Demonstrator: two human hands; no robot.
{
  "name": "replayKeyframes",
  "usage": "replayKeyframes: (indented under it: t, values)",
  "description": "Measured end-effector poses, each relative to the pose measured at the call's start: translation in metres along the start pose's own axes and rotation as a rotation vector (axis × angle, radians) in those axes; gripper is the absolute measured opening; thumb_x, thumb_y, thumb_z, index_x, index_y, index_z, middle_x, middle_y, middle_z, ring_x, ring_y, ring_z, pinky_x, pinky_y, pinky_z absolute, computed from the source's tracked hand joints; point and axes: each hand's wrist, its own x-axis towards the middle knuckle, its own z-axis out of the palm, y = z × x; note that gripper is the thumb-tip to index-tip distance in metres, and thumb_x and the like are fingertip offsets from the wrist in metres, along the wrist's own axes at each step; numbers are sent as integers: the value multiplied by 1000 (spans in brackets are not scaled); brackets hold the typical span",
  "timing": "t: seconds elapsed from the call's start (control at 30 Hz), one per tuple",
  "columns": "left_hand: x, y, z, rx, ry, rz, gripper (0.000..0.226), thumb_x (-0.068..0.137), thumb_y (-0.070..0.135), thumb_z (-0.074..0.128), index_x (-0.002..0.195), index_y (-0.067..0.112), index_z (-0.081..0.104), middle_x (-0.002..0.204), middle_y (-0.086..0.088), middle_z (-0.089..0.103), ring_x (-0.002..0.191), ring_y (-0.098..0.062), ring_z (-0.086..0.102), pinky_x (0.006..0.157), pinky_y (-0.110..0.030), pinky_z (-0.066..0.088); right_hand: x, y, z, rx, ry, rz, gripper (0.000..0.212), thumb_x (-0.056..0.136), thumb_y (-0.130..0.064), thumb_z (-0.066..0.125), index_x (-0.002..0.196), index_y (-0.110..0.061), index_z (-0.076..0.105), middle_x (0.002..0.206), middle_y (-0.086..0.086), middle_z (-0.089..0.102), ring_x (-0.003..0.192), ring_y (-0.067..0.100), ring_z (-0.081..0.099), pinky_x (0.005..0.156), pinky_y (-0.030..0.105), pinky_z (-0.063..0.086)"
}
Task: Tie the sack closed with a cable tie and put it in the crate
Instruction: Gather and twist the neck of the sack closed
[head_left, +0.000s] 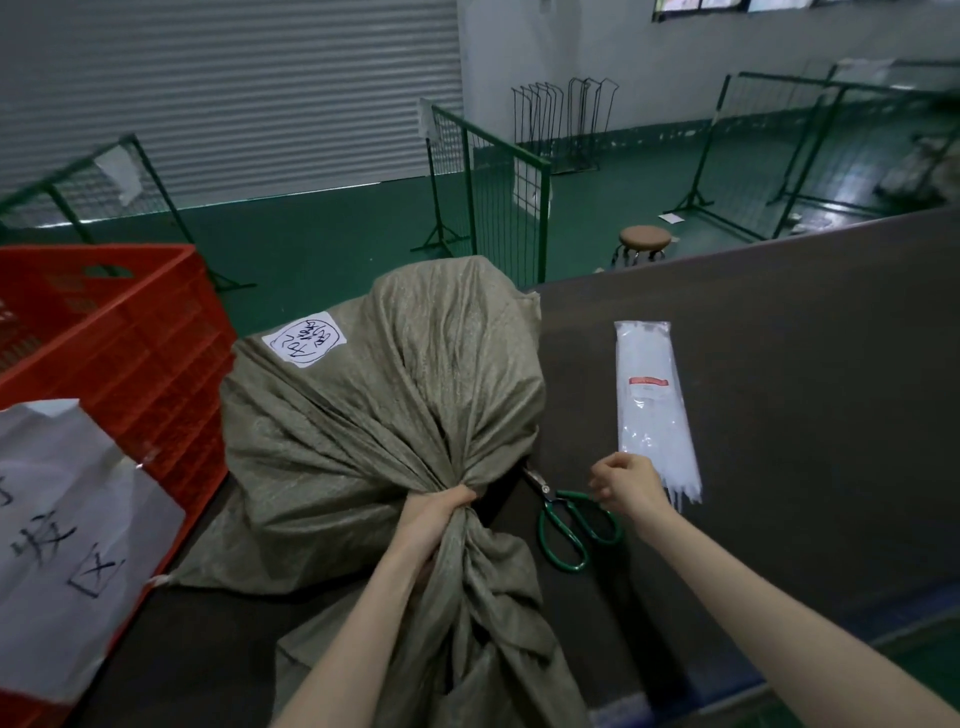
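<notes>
Head view. Sack (374, 415): grey-green woven fabric, full, lying on the dark tabletop (779, 364) at its left side, just beside the crate. Long axis runs from the far end toward the camera; the gathered neck points toward the person, loose fabric trailing below the grip. White handwritten label (304, 339) on the upper far face.

Left hand (434, 519): closed in a fist around the bunched neck.

Right hand (628, 486): fingers curled, at the near end of the bag of cable ties (652, 405); whether it pinches a tie cannot be told.

Bag of cable ties: clear packet, white ties inside, long axis running away from the person.

Scissors (571, 525): green handles, flat between sack and right hand.

Crate (119, 332): red plastic, at left; contents not visible; white paper sign (62, 545) on its near side.
</notes>
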Motion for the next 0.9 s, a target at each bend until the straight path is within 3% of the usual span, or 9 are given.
replayKeyframes:
  t: [0.1, 0.2, 0.33, 0.4, 0.47, 0.67, 0.8, 0.9]
  values:
    - [1, -3, 6, 27, 19, 75, 36, 78, -7, 64, 113, 0, 62, 103, -5, 65, 79, -6, 59, 57, -2, 46, 17, 11, -17, -183, 147, -16, 14, 81, -6, 54, 75, -12, 65, 81, 16, 66, 66, 28, 60, 60, 31, 49]
    - [1, -4, 11, 2, 48, 120, 32, 75, -5, 66, 105, 6, 63, 94, 0, 66, 80, -8, 59, 61, 0, 45, 23, 17, -37, -438, 237, -45, 17, 85, -13, 57, 99, -7, 65, 100, 14, 63, 97, 35, 59, 74, 31, 41]
    - [6, -10, 14, 22, 96, 120, 26, 65, -4, 68, 90, -9, 69, 97, -17, 71, 89, -22, 64, 82, -23, 49, 31, 35, -54, -701, 273, -56, 22, 87, -18, 55, 103, -4, 57, 115, 18, 55, 102, 37, 53, 79, 40, 45]
    - [8, -13, 16, 28, 129, 133, 19, 70, -11, 65, 89, -9, 69, 96, -16, 70, 89, -21, 63, 77, -16, 49, 33, 42, -57, -836, 259, -66, 24, 86, -17, 55, 105, -3, 54, 119, 20, 51, 110, 38, 48, 82, 42, 45]
    - [7, -13, 19, 26, 163, 159, 18, 72, -12, 65, 88, -6, 68, 94, -12, 68, 88, -20, 62, 70, -7, 47, 37, 45, -57, -893, 252, -92, 24, 86, -14, 54, 105, -1, 52, 119, 21, 49, 110, 39, 46, 82, 43, 45]
    - [8, -16, 31, -34, 290, 192, 20, 72, -11, 65, 90, -3, 67, 98, -9, 67, 88, -16, 59, 65, 0, 43, 42, 44, -55, -813, 230, -117, 11, 86, -4, 48, 96, 0, 50, 110, 23, 51, 96, 41, 54, 72, 38, 43]
    - [11, -17, 31, -36, 292, 210, 20, 72, -11, 65, 90, -2, 67, 99, -9, 67, 90, -16, 59, 70, -3, 44, 42, 49, -58, -746, 253, -121, 8, 84, -1, 46, 91, -1, 50, 101, 21, 56, 89, 39, 56, 69, 36, 42]
    - [10, -16, 30, -34, 278, 195, 18, 73, -10, 65, 88, 0, 68, 98, -10, 67, 91, -18, 60, 80, -15, 46, 39, 50, -58, -666, 243, -69, 8, 83, -5, 48, 92, -4, 49, 91, 16, 55, 82, 37, 55, 69, 37, 45]
